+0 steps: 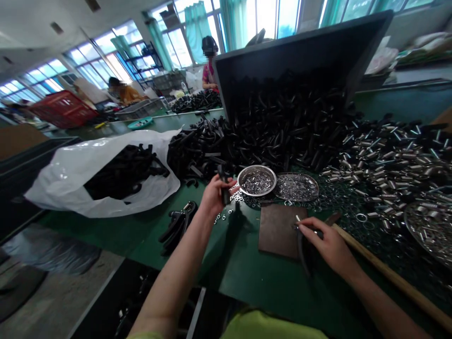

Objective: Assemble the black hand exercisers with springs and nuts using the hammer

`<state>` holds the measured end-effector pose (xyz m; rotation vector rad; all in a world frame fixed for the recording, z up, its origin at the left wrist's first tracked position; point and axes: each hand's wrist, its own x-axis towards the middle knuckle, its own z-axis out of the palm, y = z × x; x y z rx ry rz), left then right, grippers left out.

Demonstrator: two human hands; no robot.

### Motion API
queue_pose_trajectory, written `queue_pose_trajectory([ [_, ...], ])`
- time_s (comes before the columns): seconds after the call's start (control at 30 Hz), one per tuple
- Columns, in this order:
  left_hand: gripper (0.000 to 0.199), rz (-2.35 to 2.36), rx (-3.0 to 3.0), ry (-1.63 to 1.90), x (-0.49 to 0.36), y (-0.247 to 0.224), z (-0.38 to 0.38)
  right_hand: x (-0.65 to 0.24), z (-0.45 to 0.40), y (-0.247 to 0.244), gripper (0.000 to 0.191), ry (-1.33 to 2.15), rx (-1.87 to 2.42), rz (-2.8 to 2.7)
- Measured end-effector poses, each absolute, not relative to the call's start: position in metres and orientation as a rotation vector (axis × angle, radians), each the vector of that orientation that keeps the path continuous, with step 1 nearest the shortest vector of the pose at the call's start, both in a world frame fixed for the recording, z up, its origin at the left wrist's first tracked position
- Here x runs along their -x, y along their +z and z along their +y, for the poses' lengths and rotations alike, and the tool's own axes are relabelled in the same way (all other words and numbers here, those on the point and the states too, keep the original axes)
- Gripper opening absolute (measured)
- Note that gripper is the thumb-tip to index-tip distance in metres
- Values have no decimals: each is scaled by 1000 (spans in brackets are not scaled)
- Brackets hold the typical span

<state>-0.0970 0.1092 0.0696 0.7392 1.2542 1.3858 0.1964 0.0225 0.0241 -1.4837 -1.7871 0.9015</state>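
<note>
My left hand (211, 200) is closed around a black plastic handle piece (225, 192), held upright just left of a steel bowl (241, 187) of small metal parts. Small shiny washers (223, 216) lie scattered beneath that hand. My right hand (334, 249) pinches a black curved lever handle (302, 252) with a bright metal end, over the right edge of a flat brown square plate (277, 233). The lever hangs downward from the fingers. Beside the bowl sits a shallow dish (317, 192) of small metal pieces.
A wooden-handled hammer (384, 266) lies right of my right hand. Black parts (282, 122) spill from a tipped bin (303, 47). Metal cylinders and screws (391, 165) cover the right. A white bag (88, 150) and finished-looking levers (178, 226) lie left. Two people (209, 75) work behind.
</note>
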Motion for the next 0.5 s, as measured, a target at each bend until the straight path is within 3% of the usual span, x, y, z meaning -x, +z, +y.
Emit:
queue_pose_trajectory([
  [0.2, 45, 867, -633, 998, 23, 49, -11, -167, -5, 44, 27, 904, 1316, -1476],
  [0.5, 52, 852, -753, 837, -7, 45, -39, -153, -28, 54, 21, 667, 1279, -1670],
])
